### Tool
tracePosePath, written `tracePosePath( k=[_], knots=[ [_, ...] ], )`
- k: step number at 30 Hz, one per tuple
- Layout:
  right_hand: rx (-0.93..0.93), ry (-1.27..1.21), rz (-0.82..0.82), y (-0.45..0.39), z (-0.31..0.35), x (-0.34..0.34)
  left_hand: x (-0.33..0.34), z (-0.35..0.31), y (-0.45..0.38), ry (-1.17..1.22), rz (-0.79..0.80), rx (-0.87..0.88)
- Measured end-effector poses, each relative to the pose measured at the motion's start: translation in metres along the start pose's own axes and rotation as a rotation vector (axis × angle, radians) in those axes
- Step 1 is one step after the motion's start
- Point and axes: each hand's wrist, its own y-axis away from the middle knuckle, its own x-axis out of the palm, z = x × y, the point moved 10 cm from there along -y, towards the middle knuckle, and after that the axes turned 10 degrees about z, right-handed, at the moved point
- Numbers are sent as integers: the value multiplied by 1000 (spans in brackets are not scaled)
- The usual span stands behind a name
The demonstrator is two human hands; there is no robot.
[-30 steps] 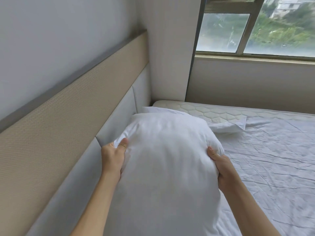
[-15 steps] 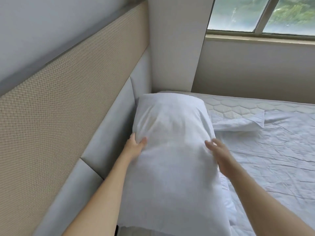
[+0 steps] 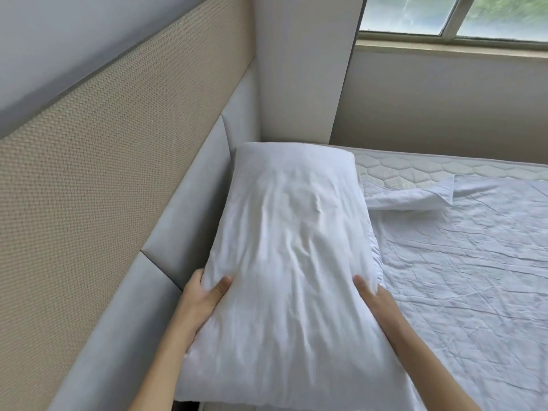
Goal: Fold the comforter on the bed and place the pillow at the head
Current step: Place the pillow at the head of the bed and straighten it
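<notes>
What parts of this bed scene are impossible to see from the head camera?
- Comforter: none in view; only the wrinkled sheet shows.
- Left hand: its fingers are tucked behind the pillow; only the thumb lies on top.
- Right hand: its fingertips are partly sunk in the fabric.
- Near end of the pillow: cut off by the bottom edge.
- Mattress: cut off by the right edge.

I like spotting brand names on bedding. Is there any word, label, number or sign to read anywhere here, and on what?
None: no readable text shows anywhere.
The pillow, which the left hand and the right hand touch at its sides, shows plain white cloth and no tag.
The headboard, the sheet and the mattress carry only weave, creases and quilting.
</notes>
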Motion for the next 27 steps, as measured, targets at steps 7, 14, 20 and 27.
tracePosePath(
  k=[7, 14, 20, 27],
  knots=[
    [144, 31, 98, 2, -20, -2, 8, 25, -18, -65, 213, -112],
    [110, -98, -7, -102, 34, -29, 5, -62, -132, 92, 138, -52],
    [68, -191, -32, -167, 55, -28, 20, -78, -199, 200, 98, -56],
    [-4, -260, -62, -204, 76, -28, 28, -95, -226, 195, 53, 1]
  ],
)
